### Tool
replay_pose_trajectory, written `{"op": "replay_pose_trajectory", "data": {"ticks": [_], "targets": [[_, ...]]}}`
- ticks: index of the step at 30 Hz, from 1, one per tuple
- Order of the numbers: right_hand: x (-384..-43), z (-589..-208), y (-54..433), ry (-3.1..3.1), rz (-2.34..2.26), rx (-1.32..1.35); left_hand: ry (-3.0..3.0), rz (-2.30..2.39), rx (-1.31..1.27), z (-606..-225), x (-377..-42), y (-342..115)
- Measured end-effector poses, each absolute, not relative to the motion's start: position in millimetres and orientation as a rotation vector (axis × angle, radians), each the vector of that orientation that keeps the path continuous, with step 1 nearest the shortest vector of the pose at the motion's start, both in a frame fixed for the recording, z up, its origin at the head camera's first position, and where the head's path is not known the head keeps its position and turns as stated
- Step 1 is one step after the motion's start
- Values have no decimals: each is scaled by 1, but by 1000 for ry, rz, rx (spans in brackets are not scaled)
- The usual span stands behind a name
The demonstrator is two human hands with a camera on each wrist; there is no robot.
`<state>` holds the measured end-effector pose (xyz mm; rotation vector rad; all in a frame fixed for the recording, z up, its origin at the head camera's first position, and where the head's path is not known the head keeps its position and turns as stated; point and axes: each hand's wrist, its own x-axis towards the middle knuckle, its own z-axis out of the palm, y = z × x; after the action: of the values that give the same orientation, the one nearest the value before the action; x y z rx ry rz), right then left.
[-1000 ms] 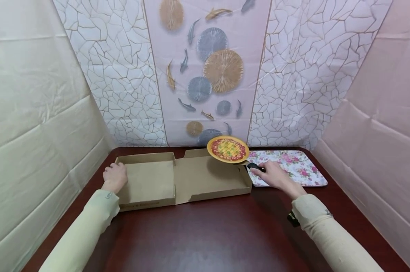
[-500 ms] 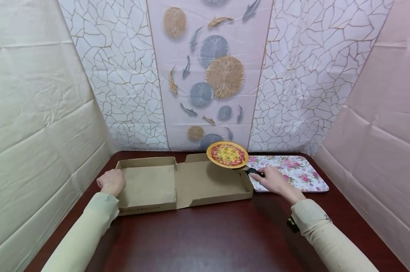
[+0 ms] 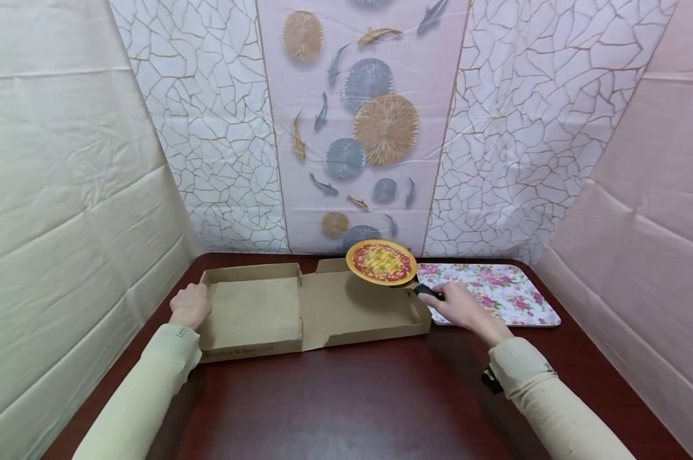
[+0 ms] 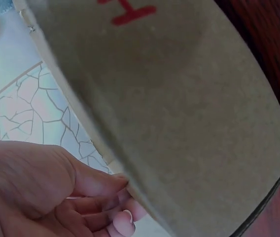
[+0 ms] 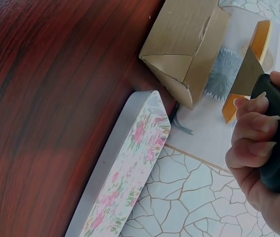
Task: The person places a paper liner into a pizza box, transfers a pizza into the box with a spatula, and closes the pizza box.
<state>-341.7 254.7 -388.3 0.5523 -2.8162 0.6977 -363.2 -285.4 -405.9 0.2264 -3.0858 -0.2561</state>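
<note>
My right hand (image 3: pixel 461 306) grips the black handle (image 5: pixel 278 133) of a pizza server. Its metal blade (image 5: pixel 248 71) lies under a toy-like pizza (image 3: pixel 381 262) with an orange-yellow rim, red sauce and yellow-green topping. The pizza hangs, slightly tilted, above the right half of an opened cardboard pizza box (image 3: pixel 254 313). With thumb and fingers my left hand (image 4: pixel 56 192) pinches the top edge of the box's left wall, which bears a red mark (image 4: pixel 132 12) outside. In the head view that hand (image 3: pixel 191 305) shows curled at the box's left side.
A white tray (image 3: pixel 510 294) with pink flowers lies right of the box, beneath my right hand. The dark red wooden table (image 3: pixel 346 402) spreads out in front. A patterned back wall (image 3: pixel 496 160) and cloth side walls (image 3: pixel 82 160) enclose it.
The pizza on the server has shifted slightly left over the box. My left hand's fingers, more spread before, are now drawn in at the box's left wall. The head view has tilted slightly.
</note>
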Motion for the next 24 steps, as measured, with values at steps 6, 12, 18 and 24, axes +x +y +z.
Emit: {"op": "replay_pose_trajectory", "data": {"ticks": [6, 12, 18, 24], "targets": [[-339, -388, 252, -2824, 701, 549, -3073, -261, 191, -408, -362, -286], [-341, -391, 250, -2831, 695, 552, -3055, -252, 141, -408, -362, -289], [-343, -391, 246, -2827, 683, 557, -3051, -253, 147, -408, -363, -290], [-345, -388, 241, -2834, 697, 582, -3034, -261, 143, -407, -360, -292]]}}
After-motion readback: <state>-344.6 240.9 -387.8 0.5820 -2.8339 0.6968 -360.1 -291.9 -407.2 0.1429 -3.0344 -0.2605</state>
